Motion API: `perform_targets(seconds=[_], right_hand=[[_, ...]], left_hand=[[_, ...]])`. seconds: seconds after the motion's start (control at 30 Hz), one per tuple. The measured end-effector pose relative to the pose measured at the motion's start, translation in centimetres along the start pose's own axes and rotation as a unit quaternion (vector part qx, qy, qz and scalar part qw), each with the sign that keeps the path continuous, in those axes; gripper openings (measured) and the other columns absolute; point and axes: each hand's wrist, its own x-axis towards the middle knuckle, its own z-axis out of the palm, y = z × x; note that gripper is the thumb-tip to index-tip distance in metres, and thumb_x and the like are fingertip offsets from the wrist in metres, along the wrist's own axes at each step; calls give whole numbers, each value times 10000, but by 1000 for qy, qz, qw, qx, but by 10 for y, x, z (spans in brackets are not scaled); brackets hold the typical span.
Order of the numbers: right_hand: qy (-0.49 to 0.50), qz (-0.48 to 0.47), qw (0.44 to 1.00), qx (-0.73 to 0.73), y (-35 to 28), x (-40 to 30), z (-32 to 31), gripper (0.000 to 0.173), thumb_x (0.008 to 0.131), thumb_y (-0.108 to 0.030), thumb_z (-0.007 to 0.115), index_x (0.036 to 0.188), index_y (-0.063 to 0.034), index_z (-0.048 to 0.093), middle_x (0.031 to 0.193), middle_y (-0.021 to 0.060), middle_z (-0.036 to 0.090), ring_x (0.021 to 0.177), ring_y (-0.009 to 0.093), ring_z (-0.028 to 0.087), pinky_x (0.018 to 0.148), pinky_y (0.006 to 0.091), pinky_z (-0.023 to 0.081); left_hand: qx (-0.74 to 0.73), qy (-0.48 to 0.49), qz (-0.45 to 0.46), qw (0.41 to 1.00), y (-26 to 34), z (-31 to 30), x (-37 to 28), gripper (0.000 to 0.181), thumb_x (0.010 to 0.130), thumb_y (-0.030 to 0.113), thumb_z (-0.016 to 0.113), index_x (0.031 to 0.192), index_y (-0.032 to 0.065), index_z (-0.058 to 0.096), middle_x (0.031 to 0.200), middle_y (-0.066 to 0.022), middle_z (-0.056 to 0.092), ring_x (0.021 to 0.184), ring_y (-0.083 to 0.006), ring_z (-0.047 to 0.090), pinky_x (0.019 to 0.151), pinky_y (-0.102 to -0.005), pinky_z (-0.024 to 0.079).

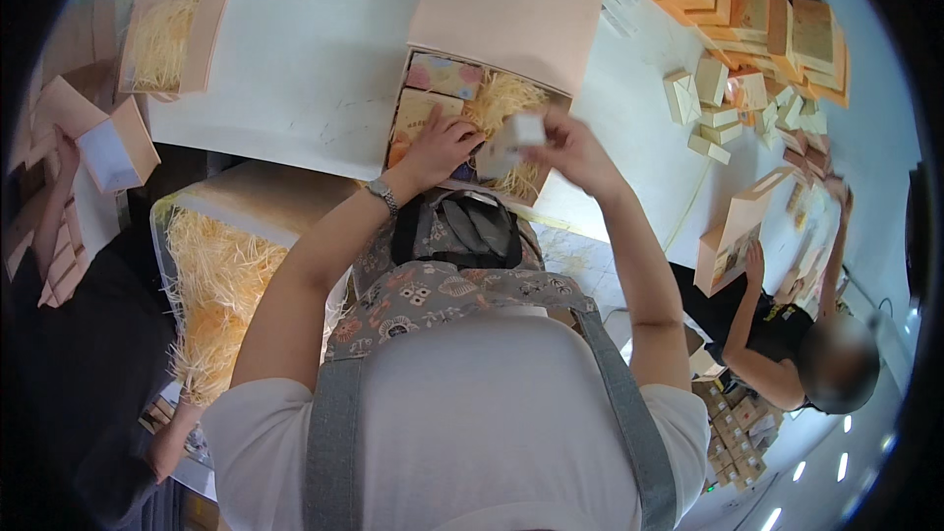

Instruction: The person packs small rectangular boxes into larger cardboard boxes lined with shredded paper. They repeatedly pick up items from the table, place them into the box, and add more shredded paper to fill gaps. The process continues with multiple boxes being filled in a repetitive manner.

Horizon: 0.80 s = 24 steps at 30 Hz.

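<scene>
An open pink gift box (509, 4) stands in front of me, its lid tilted back away from me. Inside it on the left lie a floral-patterned carton (444, 76) and a cream carton (428, 105); pale shredded filler (507, 97) fills the right part. My left hand (445, 147) reaches over the cartons, fingers bent around something small and dark that I cannot make out. Over the filler, my right hand (568, 147) pinches a small white carton (528, 130), blurred by motion. Part of the box's inside is hidden under my hands.
A clear bin of shredded filler (221, 287) is at lower left. Another filler-lined box (164, 40) stands on the white table (317, 51). Small cartons (712, 107) and stacked orange boxes (752, 11) lie at right. Co-workers handle boxes on both sides, at left (118, 147) and right (737, 236).
</scene>
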Motion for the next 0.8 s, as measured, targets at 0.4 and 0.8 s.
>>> perform_targets(seconds=[0.4, 0.8], right_hand=[[136, 128, 982, 1, 105, 95, 32, 386, 903, -331, 548, 939, 49, 606, 685, 129, 626, 543, 179, 605, 556, 315, 510], [199, 126, 962, 136, 87, 54, 29, 363, 966, -336, 468, 960, -8, 625, 777, 68, 637, 742, 201, 617, 646, 356, 473]], left_hand=[[-40, 12, -4, 999, -6, 3, -3, 418, 702, 121, 709, 1085, 94, 544, 1154, -95, 508, 1143, -283, 455, 1080, -527, 237], [-15, 26, -20, 999, 5, -7, 1, 865, 667, 191, 783, 1365, 60, 289, 1457, -200, 197, 1313, -390, 262, 1088, -473, 260]])
